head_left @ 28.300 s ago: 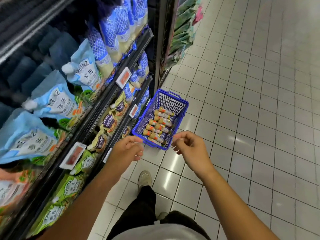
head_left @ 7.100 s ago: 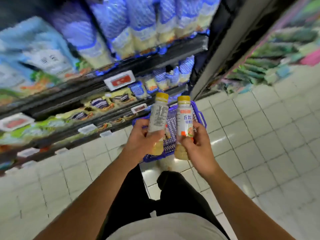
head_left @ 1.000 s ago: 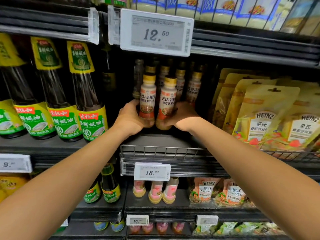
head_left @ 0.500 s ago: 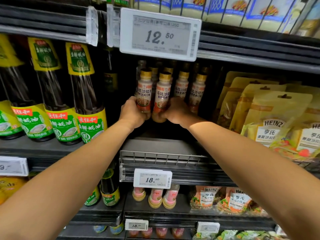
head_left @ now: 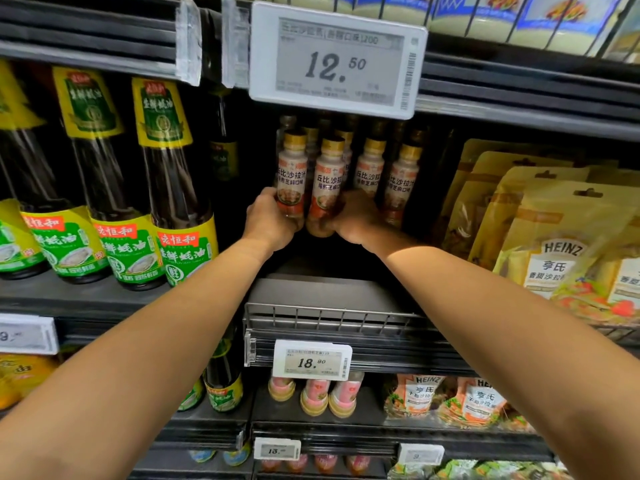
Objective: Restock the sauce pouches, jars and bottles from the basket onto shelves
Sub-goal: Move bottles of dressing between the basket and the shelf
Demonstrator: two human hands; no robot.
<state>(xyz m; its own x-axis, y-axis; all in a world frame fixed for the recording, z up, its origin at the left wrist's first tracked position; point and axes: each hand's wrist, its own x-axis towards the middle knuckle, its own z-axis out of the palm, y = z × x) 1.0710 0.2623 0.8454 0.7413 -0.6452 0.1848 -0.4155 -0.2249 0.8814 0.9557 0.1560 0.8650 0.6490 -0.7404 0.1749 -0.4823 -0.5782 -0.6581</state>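
Both arms reach deep into the middle shelf (head_left: 332,292). My left hand (head_left: 268,223) grips the base of a small yellow-capped dressing bottle (head_left: 291,171). Beside it my right hand (head_left: 351,220) grips the base of a second bottle (head_left: 328,181) of the same kind. Both bottles stand upright, side by side, at the front of a row of several like bottles (head_left: 398,181). Whether their bases rest on the shelf is hidden by my hands. The basket is out of view.
Tall dark oyster-sauce bottles (head_left: 173,188) stand close on the left, yellow Heinz pouches (head_left: 554,244) on the right. A 12.50 price tag (head_left: 337,60) hangs just above the bottles. A wire front rail (head_left: 332,317) edges the shelf; pink-capped bottles (head_left: 317,396) fill the shelf below.
Both hands have pushed their bottles further back into the shelf, up against the standing row. The view has moved closer to the shelf.
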